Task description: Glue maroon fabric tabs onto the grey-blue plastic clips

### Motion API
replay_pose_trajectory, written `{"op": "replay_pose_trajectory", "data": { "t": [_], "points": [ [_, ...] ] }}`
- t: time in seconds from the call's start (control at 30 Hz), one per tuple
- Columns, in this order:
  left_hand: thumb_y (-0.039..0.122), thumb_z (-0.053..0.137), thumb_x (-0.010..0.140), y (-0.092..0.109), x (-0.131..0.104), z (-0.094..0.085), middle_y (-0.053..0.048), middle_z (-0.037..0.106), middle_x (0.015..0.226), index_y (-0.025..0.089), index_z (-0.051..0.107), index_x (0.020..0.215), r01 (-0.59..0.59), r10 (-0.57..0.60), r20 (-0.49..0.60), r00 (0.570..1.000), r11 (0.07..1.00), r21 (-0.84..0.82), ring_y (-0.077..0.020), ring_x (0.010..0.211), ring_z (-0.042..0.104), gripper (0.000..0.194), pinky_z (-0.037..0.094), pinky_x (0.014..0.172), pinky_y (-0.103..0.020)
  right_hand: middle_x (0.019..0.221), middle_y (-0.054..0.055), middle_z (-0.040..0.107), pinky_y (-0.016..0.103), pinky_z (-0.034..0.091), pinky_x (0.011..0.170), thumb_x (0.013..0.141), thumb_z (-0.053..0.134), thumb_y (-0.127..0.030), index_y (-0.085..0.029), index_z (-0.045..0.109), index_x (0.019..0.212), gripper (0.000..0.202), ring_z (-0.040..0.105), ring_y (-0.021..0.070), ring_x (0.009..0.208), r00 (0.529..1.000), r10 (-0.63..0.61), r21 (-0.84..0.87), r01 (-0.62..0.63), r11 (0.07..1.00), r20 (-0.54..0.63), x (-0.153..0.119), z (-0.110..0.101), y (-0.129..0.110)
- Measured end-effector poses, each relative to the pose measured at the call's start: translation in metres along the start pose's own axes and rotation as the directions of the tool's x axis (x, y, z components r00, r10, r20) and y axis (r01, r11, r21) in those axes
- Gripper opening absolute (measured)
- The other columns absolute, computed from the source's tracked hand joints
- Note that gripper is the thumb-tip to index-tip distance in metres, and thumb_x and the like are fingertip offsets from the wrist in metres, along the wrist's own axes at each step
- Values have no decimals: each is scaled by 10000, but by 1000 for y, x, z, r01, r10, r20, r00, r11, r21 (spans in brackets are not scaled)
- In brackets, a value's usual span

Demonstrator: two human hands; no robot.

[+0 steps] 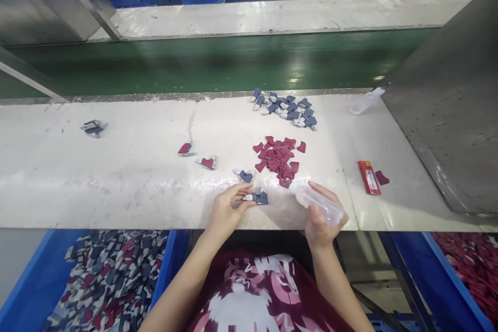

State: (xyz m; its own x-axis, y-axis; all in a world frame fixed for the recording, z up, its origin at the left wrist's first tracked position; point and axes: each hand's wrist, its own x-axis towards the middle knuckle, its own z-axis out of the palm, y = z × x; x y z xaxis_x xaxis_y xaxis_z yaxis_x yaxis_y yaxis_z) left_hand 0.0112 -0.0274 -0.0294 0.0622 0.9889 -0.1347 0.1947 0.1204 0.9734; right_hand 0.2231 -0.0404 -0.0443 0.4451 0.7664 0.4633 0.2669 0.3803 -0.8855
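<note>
My left hand (229, 207) pinches the pale end of a small blue-grey and white plastic part (260, 197) on the white worktop. In my right hand (324, 218) is a clear squeeze bottle (319, 204), tilted so its nozzle points left toward that part. Just beyond my left fingertips lies another blue-grey part (244, 175). A pile of maroon pieces (276, 156) sits past the bottle's nozzle, with a cluster of blue-grey parts (290, 108) farther back. Two parts with maroon pieces on them, one nearer (207, 162) and one farther (185, 149), rest to the left.
A red and yellow box (369, 177) and a maroon piece (382, 178) lie at right, before a metal panel (447, 114). A second clear bottle (366, 101) lies behind. A green belt (233, 62) runs across the back. Blue bins (163, 264) of parts stand below the front edge.
</note>
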Motion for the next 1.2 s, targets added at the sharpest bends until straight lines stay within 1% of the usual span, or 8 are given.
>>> {"op": "replay_pose_trajectory", "data": {
  "t": [0.07,0.13,0.27,0.37,0.6,0.77,0.97,1.2],
  "points": [
    [197,777,770,-1,-1,3,-38,771,990,221,709,1110,2,-2,-40,999,1000,-12,-205,979,735,348,597,920,-347,850,80,733,336,537,585,858,645,-409,-185,759,1032,305,685,221,708,997,-5,0,5,1000,76,-2,3,-5],
    [198,777,768,0,-2,5,-32,771,974,220,708,1106,3,-5,-64,998,999,-35,-197,954,745,346,609,911,-341,816,68,726,321,512,550,857,658,-347,-194,756,1033,253,655,199,656,989,-24,-24,28,999,149,-5,8,-11],
    [172,757,773,2,-2,5,-27,771,952,212,691,1122,3,-7,-56,998,996,-86,-183,908,759,357,624,893,-333,774,48,713,305,497,524,832,691,-238,-197,736,1028,205,612,164,601,969,-109,-72,127,989,220,-8,17,-18],
    [161,759,765,2,-1,4,-26,770,932,211,688,1125,-1,-4,-54,999,996,-91,-186,909,759,370,632,873,-328,777,49,716,301,502,519,838,687,-207,-192,728,1023,190,610,154,590,963,-129,-87,154,984,237,-7,19,-19],
    [151,757,770,2,0,4,-25,763,923,221,675,1154,-6,2,-45,999,996,-86,-192,935,757,398,635,871,-333,795,56,733,310,520,529,827,692,-150,-185,724,1022,200,636,168,610,952,-124,-78,151,985,279,-2,21,-21],
    [145,762,768,5,-1,3,-16,764,907,219,665,1100,-2,-2,-50,999,996,-91,-188,931,759,354,633,863,-318,802,63,744,316,529,529,827,699,-172,-184,728,992,169,652,179,619,948,-118,-96,153,984,297,-1,22,-23],
    [138,775,760,5,-1,4,-12,759,908,223,645,1105,15,-21,-54,998,995,-102,-179,940,757,378,624,862,-295,836,73,753,319,536,539,831,693,-172,-186,726,1019,191,659,178,636,948,-107,-82,137,987,300,-2,22,-22],
    [145,792,743,5,-1,5,-11,750,892,218,647,1093,22,-30,-70,997,993,-118,-178,918,758,386,621,876,-308,830,63,761,317,543,567,833,697,-179,-190,734,1003,175,672,180,647,948,-119,-93,153,984,296,0,23,-22]
  ]
}}
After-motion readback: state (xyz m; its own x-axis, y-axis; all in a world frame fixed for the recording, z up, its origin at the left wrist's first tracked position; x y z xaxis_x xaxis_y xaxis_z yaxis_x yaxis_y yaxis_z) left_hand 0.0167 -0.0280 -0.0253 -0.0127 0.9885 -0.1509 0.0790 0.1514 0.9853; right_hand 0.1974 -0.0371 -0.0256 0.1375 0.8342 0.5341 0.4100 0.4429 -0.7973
